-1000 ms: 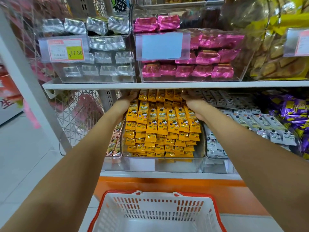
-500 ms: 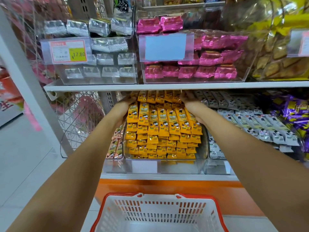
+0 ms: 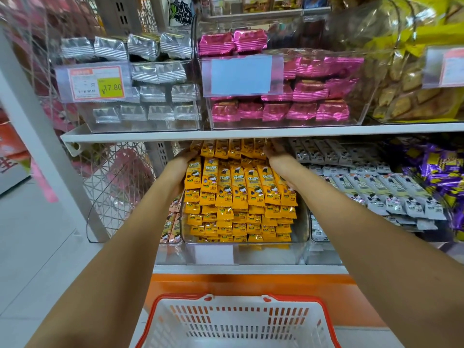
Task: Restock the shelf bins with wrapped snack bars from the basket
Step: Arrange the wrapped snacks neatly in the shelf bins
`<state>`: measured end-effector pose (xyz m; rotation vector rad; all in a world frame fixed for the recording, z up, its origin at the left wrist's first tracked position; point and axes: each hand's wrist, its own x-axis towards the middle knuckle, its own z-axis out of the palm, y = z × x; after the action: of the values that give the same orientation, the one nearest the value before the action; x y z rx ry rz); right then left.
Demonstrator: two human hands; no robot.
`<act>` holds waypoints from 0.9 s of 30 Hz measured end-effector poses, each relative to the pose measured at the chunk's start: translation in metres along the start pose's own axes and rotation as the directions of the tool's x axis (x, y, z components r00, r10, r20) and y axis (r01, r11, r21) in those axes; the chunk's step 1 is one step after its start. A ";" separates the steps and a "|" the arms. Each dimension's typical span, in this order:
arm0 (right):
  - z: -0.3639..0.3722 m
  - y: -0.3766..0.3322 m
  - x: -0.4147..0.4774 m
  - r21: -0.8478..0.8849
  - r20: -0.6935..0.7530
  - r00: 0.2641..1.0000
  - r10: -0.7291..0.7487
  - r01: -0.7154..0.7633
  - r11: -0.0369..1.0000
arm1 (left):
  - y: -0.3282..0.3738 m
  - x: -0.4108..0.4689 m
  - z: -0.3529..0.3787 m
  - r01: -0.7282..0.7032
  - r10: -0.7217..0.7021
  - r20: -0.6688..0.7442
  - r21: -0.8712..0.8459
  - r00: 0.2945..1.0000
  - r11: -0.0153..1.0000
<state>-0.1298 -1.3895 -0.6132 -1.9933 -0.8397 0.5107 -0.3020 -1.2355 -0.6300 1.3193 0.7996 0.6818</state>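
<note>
Yellow wrapped snack bars point(image 3: 238, 189): these are lying stacked in overlapping rows inside the clear bin point(image 3: 300, 249), heaping well above its front wall and reaching up to the shelf board point(image 3: 351, 130) just over the bin.

Left hand point(image 3: 182, 163): it is pressing flat against the left flank of the pile in the bin. Its fingers are lying extended and close together along the bars, the tips disappearing into the shadow under the shelf board.

Right hand point(image 3: 277, 156): it is pressing the right flank of the same pile, fingers likewise straight and together, tips partly hidden.

Basket point(image 3: 238, 301): red-rimmed and white, it is sitting below and in front of the bin. No bars are showing in the part in view.

Neighbours: white-wrapped bars point(image 3: 371, 189) are lying in the bin just right of the clear bin, peach-wrapped bars point(image 3: 173, 222) just left of it, pink-wrapped packs point(image 3: 308, 91) above it and silver-wrapped packs point(image 3: 160, 91) above and to the left.

Progress, as a judgement: this bin is looking fully stocked and the hands are squaring up the pile. Little appears to be remaining beyond final tidying, unless other bins are needing bars.
</note>
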 end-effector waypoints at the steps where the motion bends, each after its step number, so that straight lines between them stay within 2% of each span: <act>1: 0.000 -0.001 -0.001 0.000 -0.001 1.000 0.004 -0.004 1.000 | 0.000 -0.001 -0.001 0.011 -0.011 0.000 -0.016 1.000 1.000; 3: 0.001 -0.002 -0.001 -0.008 -0.004 1.000 0.004 -0.004 1.000 | 0.001 -0.003 0.000 0.021 -0.021 -0.009 -0.015 1.000 1.000; 6: 0.001 -0.002 -0.001 -0.005 -0.009 1.000 0.007 -0.007 1.000 | 0.011 -0.005 0.007 0.029 -0.025 -0.052 0.081 0.998 0.996; 8: 0.000 -0.001 0.000 0.016 -0.002 1.000 0.008 -0.008 1.000 | 0.020 -0.004 0.012 0.023 0.005 -0.128 0.214 0.992 0.977; 11: 0.000 0.000 0.000 0.033 0.004 1.000 0.007 -0.007 0.999 | 0.023 0.010 0.010 0.035 0.068 -0.192 0.488 0.979 0.872; 14: -0.001 -0.001 0.000 0.041 0.007 1.000 0.014 -0.014 0.999 | 0.018 0.017 0.004 0.020 0.118 -0.222 0.539 0.968 0.842; 16: -0.001 -0.001 0.000 0.032 0.005 1.000 0.012 -0.012 0.999 | 0.013 0.020 0.001 -0.003 0.102 -0.235 0.386 0.967 0.923; 19: -0.001 -0.001 -0.001 0.028 0.000 1.000 0.013 -0.013 1.000 | 0.014 0.018 -0.003 0.101 -0.080 -0.219 0.089 0.972 0.991; 20: -0.001 -0.001 -0.001 0.034 -0.003 1.000 0.015 -0.015 0.999 | 0.015 0.019 -0.005 0.126 -0.116 -0.192 0.040 0.974 0.991; 24: -0.002 -0.002 -0.002 0.020 -0.012 1.000 0.001 -0.001 1.000 | 0.014 0.018 -0.008 0.067 -0.080 -0.164 -0.083 0.983 0.994; 27: -0.002 -0.002 -0.002 0.021 -0.016 1.000 -0.011 0.012 1.000 | 0.007 0.019 -0.012 0.080 -0.105 -0.145 -0.171 0.984 0.982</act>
<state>-0.1304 -1.3913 -0.6104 -1.9698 -0.8327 0.4950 -0.3010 -1.2123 -0.6264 1.0827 0.9037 0.7657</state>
